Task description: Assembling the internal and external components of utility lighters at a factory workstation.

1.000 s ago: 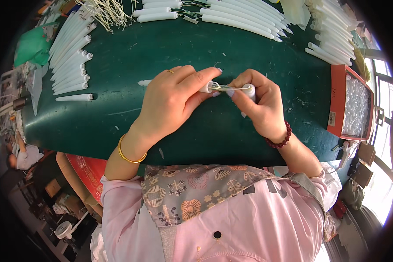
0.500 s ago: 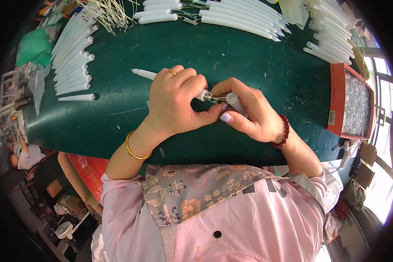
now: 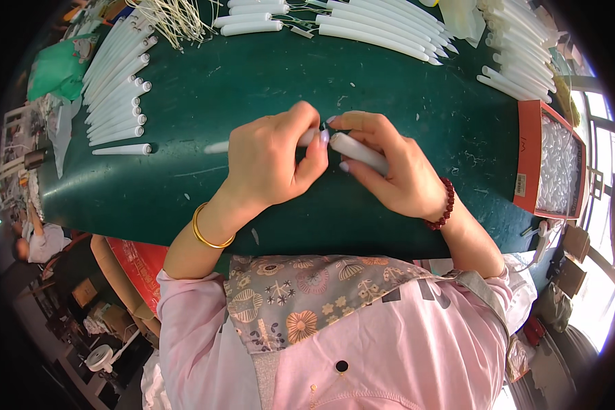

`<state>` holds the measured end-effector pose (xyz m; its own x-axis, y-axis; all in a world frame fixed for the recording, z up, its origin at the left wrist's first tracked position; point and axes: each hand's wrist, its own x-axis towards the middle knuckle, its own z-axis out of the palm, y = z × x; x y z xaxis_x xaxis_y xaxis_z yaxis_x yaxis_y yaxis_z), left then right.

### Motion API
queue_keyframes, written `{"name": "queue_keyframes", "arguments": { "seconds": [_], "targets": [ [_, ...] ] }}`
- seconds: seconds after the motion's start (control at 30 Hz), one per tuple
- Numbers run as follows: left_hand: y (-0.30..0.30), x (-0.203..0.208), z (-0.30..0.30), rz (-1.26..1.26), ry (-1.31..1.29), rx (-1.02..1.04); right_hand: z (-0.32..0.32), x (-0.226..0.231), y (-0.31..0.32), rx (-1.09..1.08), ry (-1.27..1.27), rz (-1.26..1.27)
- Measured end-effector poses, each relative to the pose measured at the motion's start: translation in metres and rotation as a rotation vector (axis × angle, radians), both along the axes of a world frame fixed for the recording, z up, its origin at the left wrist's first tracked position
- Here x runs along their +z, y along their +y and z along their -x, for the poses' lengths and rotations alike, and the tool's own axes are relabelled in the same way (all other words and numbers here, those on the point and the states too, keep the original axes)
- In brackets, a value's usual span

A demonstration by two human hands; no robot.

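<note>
Two hands [image 3: 273,160] [image 3: 396,171] pinch a smooth white cylindrical tube [image 3: 359,152].

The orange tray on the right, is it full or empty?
Full, as far as shown: the orange tray is packed edge to edge with small clear pieces. How deep they lie, I cannot tell.
</note>
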<state>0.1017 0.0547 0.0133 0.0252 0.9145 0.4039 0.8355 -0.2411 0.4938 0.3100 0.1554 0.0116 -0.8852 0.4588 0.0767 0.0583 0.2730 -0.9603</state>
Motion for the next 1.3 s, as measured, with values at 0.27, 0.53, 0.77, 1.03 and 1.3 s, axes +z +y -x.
{"name": "queue_keyframes", "arguments": {
  "seconds": [0.27, 0.53, 0.77, 1.03, 1.3],
  "targets": [
    [-0.007, -0.007, 0.001, 0.081, -0.173, -0.028, -0.002, 0.000, 0.002, -0.050, -0.044, -0.300],
    [-0.017, -0.007, 0.001, 0.181, -0.268, -0.083, 0.002, -0.003, -0.010, 0.109, -0.112, -0.128],
    [-0.014, -0.006, 0.015, 0.250, -0.358, -0.101, -0.001, 0.000, 0.006, 0.009, -0.178, -0.264],
    [-0.014, -0.005, 0.005, 0.234, -0.103, -0.062, -0.004, -0.002, 0.002, -0.083, -0.250, -0.122],
    [-0.011, -0.011, 0.012, 0.042, 0.147, -0.098, -0.006, -0.002, -0.003, -0.069, -0.221, -0.370]
  ]
}}
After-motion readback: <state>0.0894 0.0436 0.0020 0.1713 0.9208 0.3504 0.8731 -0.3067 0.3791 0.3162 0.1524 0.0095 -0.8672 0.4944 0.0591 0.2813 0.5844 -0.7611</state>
